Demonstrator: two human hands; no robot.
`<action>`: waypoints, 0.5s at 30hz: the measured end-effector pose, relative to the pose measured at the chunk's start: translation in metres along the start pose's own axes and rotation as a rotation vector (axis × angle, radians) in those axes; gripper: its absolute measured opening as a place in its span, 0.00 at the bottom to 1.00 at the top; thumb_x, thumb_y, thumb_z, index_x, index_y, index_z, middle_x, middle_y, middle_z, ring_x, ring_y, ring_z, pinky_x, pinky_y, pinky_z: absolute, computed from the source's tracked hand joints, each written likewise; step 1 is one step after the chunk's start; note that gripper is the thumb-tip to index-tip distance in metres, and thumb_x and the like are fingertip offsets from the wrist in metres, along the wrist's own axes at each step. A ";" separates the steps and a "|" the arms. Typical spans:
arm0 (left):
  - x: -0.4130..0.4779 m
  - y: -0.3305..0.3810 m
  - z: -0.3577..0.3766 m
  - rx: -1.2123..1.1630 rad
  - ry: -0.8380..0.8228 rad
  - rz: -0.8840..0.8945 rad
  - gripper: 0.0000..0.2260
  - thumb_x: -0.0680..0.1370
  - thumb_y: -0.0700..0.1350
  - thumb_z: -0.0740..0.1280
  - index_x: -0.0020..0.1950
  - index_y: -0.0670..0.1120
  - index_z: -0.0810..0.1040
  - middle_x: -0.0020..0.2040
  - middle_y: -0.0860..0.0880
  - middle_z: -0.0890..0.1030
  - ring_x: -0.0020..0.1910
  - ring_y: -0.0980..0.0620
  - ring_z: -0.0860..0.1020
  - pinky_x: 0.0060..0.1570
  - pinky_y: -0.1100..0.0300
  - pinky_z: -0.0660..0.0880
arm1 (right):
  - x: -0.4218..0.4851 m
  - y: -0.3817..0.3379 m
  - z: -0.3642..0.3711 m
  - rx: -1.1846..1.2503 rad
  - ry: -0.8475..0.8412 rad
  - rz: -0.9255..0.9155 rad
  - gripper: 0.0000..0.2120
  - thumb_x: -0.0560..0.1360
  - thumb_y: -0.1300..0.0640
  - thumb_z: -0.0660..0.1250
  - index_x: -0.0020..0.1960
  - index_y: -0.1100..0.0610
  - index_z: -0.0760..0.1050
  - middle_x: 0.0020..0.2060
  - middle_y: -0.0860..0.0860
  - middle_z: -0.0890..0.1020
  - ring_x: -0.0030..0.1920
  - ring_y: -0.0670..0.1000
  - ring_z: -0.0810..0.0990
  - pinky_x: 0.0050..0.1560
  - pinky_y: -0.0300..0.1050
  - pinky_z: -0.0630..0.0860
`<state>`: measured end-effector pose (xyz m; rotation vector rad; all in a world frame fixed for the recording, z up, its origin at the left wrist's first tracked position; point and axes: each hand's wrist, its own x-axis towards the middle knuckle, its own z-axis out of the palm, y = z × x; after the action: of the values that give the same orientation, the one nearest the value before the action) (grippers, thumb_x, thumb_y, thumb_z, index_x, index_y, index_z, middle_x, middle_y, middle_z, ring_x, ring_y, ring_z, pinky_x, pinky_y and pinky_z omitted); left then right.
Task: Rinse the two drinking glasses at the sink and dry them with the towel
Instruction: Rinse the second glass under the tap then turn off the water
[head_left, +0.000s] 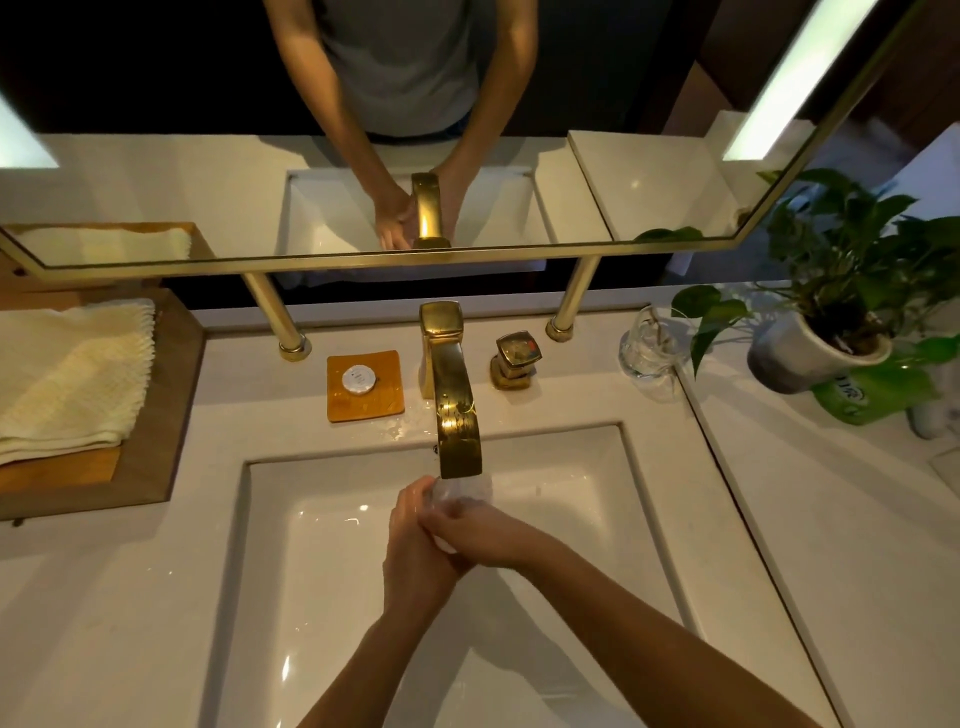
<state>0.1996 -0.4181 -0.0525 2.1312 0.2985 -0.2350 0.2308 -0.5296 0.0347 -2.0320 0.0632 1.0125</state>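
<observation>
A clear drinking glass (464, 491) is under the gold faucet spout (457, 421), over the white sink basin (597, 499). My left hand (413, 551) grips it from the left, fingers curled round its side. My right hand (480, 532) comes in from the right and its fingers curl over the glass near its rim. Much of the glass is hidden by both hands. A second clear glass (647, 345) stands upright on the counter to the right of the faucet handle (516, 358). A folded cream towel (67, 379) lies on a wooden tray (156, 447) at the left.
An orange soap dish (387, 395) with a small round wrapped soap sits left of the faucet. A potted plant (826, 332) and a green bottle (878, 395) crowd the right counter. The mirror's gold legs (278, 317) stand behind the basin.
</observation>
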 end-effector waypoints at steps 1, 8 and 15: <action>-0.003 0.004 -0.010 0.048 0.035 0.041 0.21 0.72 0.44 0.73 0.64 0.46 0.75 0.58 0.50 0.79 0.58 0.58 0.75 0.53 0.72 0.70 | 0.000 0.002 0.005 -0.031 -0.001 -0.034 0.27 0.82 0.42 0.52 0.66 0.62 0.74 0.60 0.60 0.79 0.59 0.58 0.80 0.63 0.52 0.76; -0.002 0.024 -0.016 0.044 -0.059 0.147 0.32 0.63 0.47 0.78 0.63 0.51 0.67 0.55 0.55 0.73 0.52 0.55 0.75 0.46 0.57 0.78 | -0.006 0.015 -0.002 -0.490 0.172 -0.207 0.21 0.79 0.39 0.56 0.50 0.52 0.81 0.45 0.51 0.83 0.45 0.50 0.81 0.51 0.47 0.78; -0.001 0.028 -0.015 -0.001 0.047 0.162 0.28 0.68 0.44 0.75 0.64 0.45 0.68 0.55 0.50 0.75 0.53 0.53 0.76 0.49 0.58 0.77 | -0.010 0.013 0.011 -0.228 0.162 -0.257 0.18 0.82 0.47 0.55 0.63 0.54 0.75 0.55 0.57 0.81 0.55 0.53 0.80 0.59 0.48 0.76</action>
<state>0.2083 -0.4205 -0.0220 2.1493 0.1521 -0.0904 0.2126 -0.5332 0.0298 -2.2560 -0.2330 0.7197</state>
